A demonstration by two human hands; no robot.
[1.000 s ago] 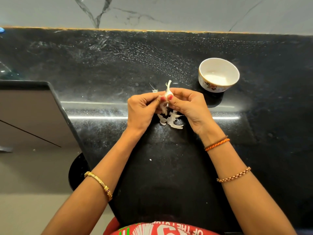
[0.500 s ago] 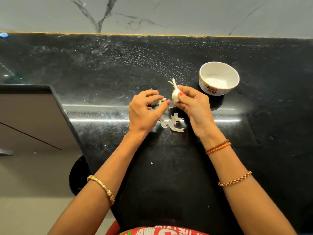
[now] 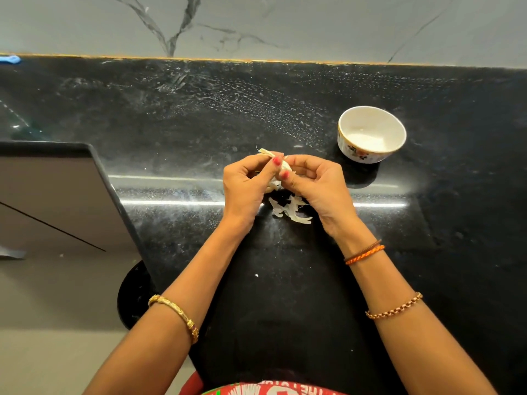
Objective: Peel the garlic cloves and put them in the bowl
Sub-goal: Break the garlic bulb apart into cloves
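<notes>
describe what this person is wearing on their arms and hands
Bare forearms, no sleeves. The left hand has red nail polish and a gold bangle on that forearm. The right hand also has red nails, orange and brown thread bands at the wrist, and a copper-coloured chain bracelet.

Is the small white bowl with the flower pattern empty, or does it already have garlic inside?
Empty. The small white bowl with the flower pattern stands upright, and its inside shows only bare white.

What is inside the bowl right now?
The bowl looks empty: its white inside shows only a pale sheen at the bottom, with no garlic cloves in view. The near wall hides a thin strip of the floor. Both hands hold a clove apart from it.
</notes>
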